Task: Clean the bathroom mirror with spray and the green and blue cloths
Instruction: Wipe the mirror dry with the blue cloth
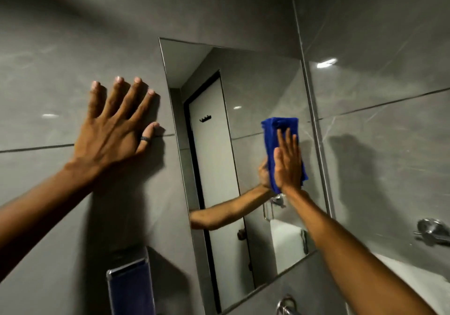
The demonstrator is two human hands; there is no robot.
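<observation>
The bathroom mirror (233, 90) hangs on the grey tiled wall, tall and rectangular. A folded blue cloth (280, 126) lies flat against its right half. My right hand (288, 163) presses the cloth to the glass with straight fingers. My left hand (114, 129), fingers spread and a dark ring on the thumb, rests flat on the wall tile just left of the mirror and holds nothing. Neither a green cloth nor a spray bottle is in view.
A dark blue wall-mounted dispenser (131, 288) sits below my left arm. A metal fitting (432, 232) juts from the wall at the right, above a white towel (418, 280). A chrome tap (286, 306) shows at the bottom. The mirror reflects a door.
</observation>
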